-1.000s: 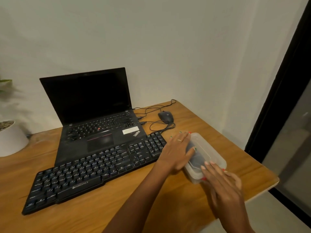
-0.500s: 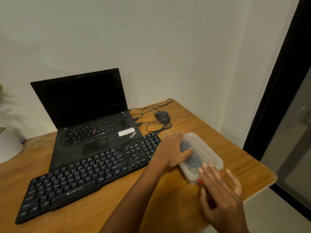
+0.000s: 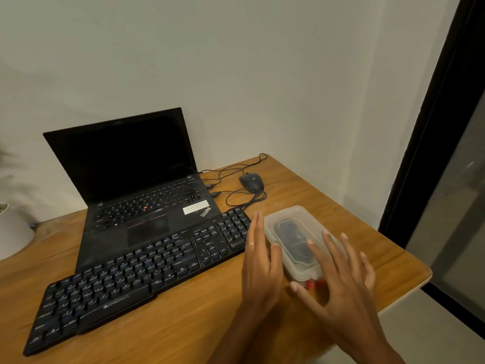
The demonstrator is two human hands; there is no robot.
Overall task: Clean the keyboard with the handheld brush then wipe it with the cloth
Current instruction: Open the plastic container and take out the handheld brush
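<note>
A black external keyboard [image 3: 136,274] lies diagonally on the wooden desk [image 3: 183,319], in front of an open black laptop [image 3: 141,185]. To its right stands a clear plastic box [image 3: 296,227] with a lid; a dark object shows through the lid and something red at its near end. My left hand [image 3: 259,261] is edge-on with straight fingers against the box's left side. My right hand [image 3: 338,274] has spread fingers resting over the box's near right part. No brush or cloth is plainly visible.
A black mouse [image 3: 251,181] and its looped cables [image 3: 244,198] lie behind the box. A white plant pot [image 3: 13,229] stands at the far left. The desk's right edge [image 3: 409,258] runs close to the box, with a dark door frame [image 3: 430,122] beyond.
My left hand has lifted off the lid and turned edge-on beside the box. My right hand has moved forward onto the box's near right part. The view shifted slightly.
</note>
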